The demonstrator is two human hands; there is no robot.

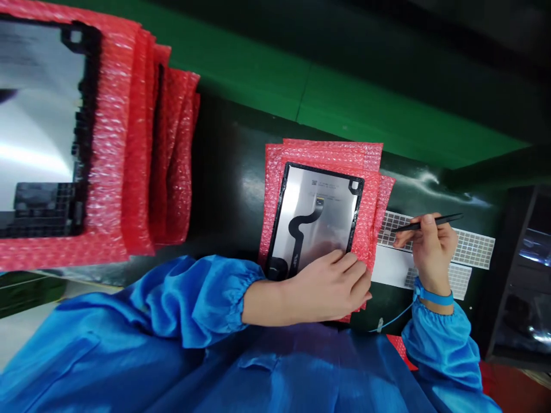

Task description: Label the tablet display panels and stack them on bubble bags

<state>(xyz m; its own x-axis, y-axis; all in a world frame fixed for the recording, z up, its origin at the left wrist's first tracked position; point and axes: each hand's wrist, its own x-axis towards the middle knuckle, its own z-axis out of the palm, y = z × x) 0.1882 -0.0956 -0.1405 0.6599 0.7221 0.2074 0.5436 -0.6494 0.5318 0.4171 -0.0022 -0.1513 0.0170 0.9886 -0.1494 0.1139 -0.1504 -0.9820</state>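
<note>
A tablet display panel (331,218) with a silvery back, black frame and curved black ribbon cable (297,229) lies on red bubble-wrap bags (368,212). My left hand (329,287) rests across its lower right corner, fingers curled together at the edge; their tips are partly hidden. In my right hand (433,249) is a pair of black tweezers (450,218), pinched between thumb and fingers, with the thin points toward the right. That hand is over a white sheet of small grey square stickers (473,249), its fingertips close to the sheet.
At the left stands a taller stack of red bubble-wrap bags (112,143) with another panel (38,126) on top. A second sticker sheet (460,280) lies below the first. A blue cord (400,317) runs from my right wristband. Dark shelving (520,275) borders the right side.
</note>
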